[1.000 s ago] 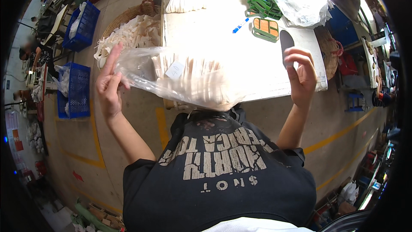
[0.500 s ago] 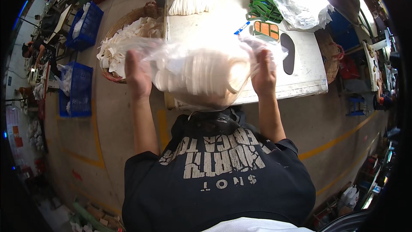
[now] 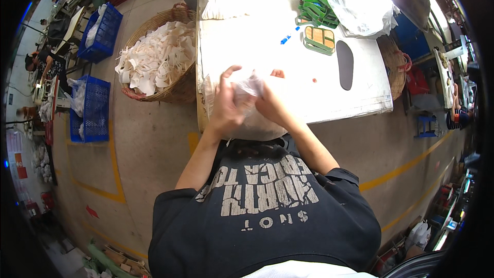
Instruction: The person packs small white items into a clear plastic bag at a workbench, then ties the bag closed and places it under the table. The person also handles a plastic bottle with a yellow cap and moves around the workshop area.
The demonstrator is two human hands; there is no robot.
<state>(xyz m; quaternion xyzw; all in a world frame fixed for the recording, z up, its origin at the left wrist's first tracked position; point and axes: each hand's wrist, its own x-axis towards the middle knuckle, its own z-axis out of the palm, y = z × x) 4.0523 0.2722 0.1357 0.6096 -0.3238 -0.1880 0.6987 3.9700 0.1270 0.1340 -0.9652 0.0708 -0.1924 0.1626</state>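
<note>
A clear plastic bag [image 3: 257, 126] filled with cream-coloured flat pieces rests at the near edge of the white table [image 3: 360, 98]. My left hand [image 3: 226, 104] and my right hand [image 3: 268, 99] are pressed together above it, both gripping the bunched top of the bag [image 3: 248, 83]. My fingers are curled around the gathered plastic. The bag's lower part bulges toward my chest.
A wicker basket [image 3: 170, 90] of cream offcuts stands left of the table. On the table lie a stack of white pieces [image 3: 234, 7], green plastic frames [image 3: 316, 25], a blue pen [image 3: 289, 36], a dark oval piece [image 3: 345, 64] and a large clear bag [image 3: 355, 0]. Blue crates [image 3: 95, 108] sit farther left.
My hands were spread wide holding the bag open. They have come together at the centre and gathered its mouth shut. The bag has dropped to the table's near edge.
</note>
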